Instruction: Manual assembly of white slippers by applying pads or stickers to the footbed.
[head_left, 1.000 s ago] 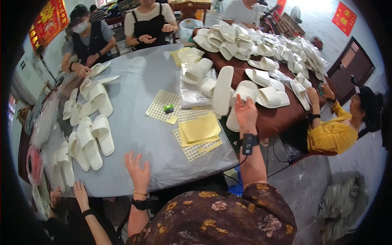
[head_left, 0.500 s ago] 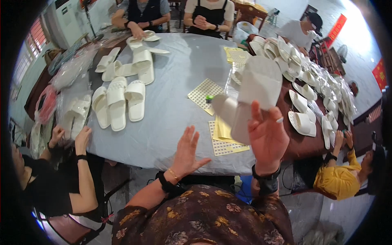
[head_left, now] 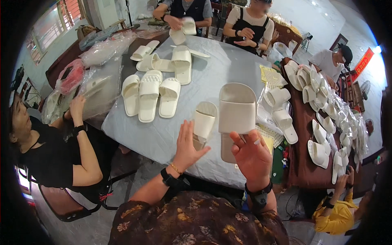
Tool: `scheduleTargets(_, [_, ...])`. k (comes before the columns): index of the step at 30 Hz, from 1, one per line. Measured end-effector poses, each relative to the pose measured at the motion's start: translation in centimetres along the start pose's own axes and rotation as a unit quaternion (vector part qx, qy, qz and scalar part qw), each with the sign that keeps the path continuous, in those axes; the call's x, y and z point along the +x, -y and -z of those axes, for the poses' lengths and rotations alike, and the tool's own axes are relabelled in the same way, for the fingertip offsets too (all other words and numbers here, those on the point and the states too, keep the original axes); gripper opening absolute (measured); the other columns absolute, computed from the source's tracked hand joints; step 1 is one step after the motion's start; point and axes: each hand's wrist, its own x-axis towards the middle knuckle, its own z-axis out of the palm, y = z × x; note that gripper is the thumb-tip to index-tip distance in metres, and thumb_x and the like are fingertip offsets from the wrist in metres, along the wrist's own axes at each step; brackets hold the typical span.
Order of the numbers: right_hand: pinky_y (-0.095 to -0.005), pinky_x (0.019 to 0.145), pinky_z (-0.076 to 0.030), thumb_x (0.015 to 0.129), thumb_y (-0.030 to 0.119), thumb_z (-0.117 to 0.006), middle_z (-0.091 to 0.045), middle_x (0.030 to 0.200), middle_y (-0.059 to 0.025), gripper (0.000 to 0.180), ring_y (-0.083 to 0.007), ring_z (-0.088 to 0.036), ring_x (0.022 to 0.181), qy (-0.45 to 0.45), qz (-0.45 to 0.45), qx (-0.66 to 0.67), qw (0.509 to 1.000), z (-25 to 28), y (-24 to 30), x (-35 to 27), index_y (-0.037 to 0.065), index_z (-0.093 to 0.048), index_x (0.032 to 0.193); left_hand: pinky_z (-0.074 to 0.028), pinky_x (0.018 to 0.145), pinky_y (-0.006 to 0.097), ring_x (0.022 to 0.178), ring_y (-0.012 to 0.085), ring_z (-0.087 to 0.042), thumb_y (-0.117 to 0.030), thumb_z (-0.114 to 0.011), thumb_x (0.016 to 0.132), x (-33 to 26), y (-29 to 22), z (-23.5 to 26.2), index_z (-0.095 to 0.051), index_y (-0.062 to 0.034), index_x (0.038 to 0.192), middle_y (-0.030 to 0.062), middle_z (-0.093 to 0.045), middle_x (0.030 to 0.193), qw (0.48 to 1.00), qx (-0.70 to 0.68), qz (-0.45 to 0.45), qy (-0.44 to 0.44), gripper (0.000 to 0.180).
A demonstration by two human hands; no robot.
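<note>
In front of me my right hand [head_left: 254,157] grips a white slipper [head_left: 238,116] near its lower end, toe strap facing up. A white wrap or ring sits on one of its fingers. To its left is a second white slipper [head_left: 205,119], slightly tilted. My left hand [head_left: 188,145] is beside that slipper's lower left edge, fingers stretched up and thumb apart; whether it touches the slipper I cannot tell. Farther left on the table lie several white slippers [head_left: 149,90]. To the right, another white slipper [head_left: 285,124] rests by the sticker sheets.
A grey-covered table [head_left: 220,57] spans the middle. Yellow-and-white sticker sheets [head_left: 272,76] lie at right. Beyond them a brown surface [head_left: 301,173] bears many slippers, some bagged. Clear plastic bags [head_left: 108,49] and a pink bag [head_left: 70,76] are at left. Several people sit around.
My view has turned left. The two slippers by my right hand have moved left and stand apart, one now beside my left hand. A person across lifts a slipper pair.
</note>
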Motion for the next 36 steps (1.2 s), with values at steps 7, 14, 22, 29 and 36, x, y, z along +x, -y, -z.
scheduleTargets(7, [-0.0355, 0.088, -0.05, 0.098, 0.017, -0.056, -0.061, 0.116, -0.0119, 0.011, -0.0298, -0.053, 0.126, -0.027, -0.022, 0.018, 0.999, 1.8, -1.1, 0.9, 0.01, -0.056, 0.107, -0.051, 0.074, 0.04, 0.079, 0.0262, -0.061, -0.007, -0.064, 0.082, 0.6, 3.0, -2.4, -0.055, -0.0002, 0.124, 0.0137, -0.062, 0.088, 0.976, -0.137, 0.17, -0.021, 0.044])
scheduleTargets(14, [-0.0336, 0.087, -0.05, 0.098, 0.016, -0.056, -0.066, 0.107, -0.0088, 0.009, -0.0288, -0.053, 0.125, -0.169, -0.065, 0.065, 0.981, 7.6, -3.8, 0.6, 0.008, -0.06, 0.099, -0.049, 0.07, 0.038, 0.077, 0.0266, -0.057, -0.008, -0.06, 0.084, -0.8, 4.9, -0.6, -0.062, -0.0027, 0.106, 0.013, -0.057, 0.089, 0.981, -0.043, 0.152, -0.116, 0.022])
scheduleTargets(22, [-0.031, 0.082, -0.051, 0.101, 0.016, -0.051, -0.062, 0.1, -0.0024, 0.01, -0.0236, -0.065, 0.107, -0.253, -0.145, -0.043, 0.955, 14.0, -6.6, 2.8, 0.011, -0.054, 0.093, -0.047, 0.083, 0.041, 0.093, 0.0308, -0.057, -0.009, -0.066, 0.083, -1.6, 2.5, -1.1, -0.062, -0.0051, 0.115, 0.0113, -0.058, 0.1, 0.988, 0.131, -0.035, -0.075, 0.032])
scheduleTargets(29, [-0.0301, 0.059, -0.047, 0.089, 0.018, -0.062, -0.071, 0.083, -0.0097, 0.017, -0.0164, -0.062, 0.067, -0.216, -0.187, -0.534, 0.796, 17.3, -4.9, -0.5, 0.001, -0.065, 0.087, -0.044, 0.09, 0.04, 0.106, 0.0293, -0.056, -0.018, -0.072, 0.08, -1.7, -0.8, -3.8, -0.063, -0.0081, 0.118, 0.0087, -0.06, 0.114, 0.974, 0.034, -0.193, 0.116, 0.04])
scheduleTargets(36, [-0.0433, 0.071, -0.052, 0.085, 0.016, -0.064, -0.068, 0.083, -0.0219, 0.019, -0.0382, -0.067, 0.078, -0.163, -0.136, -0.704, 0.677, 16.7, -6.7, 0.0, -0.002, -0.067, 0.088, -0.039, 0.098, 0.043, 0.113, 0.0294, -0.053, -0.027, -0.071, 0.082, -2.5, -0.5, -5.0, -0.062, -0.0081, 0.12, 0.0094, -0.057, 0.12, 0.973, 0.061, -0.164, 0.15, 0.044])
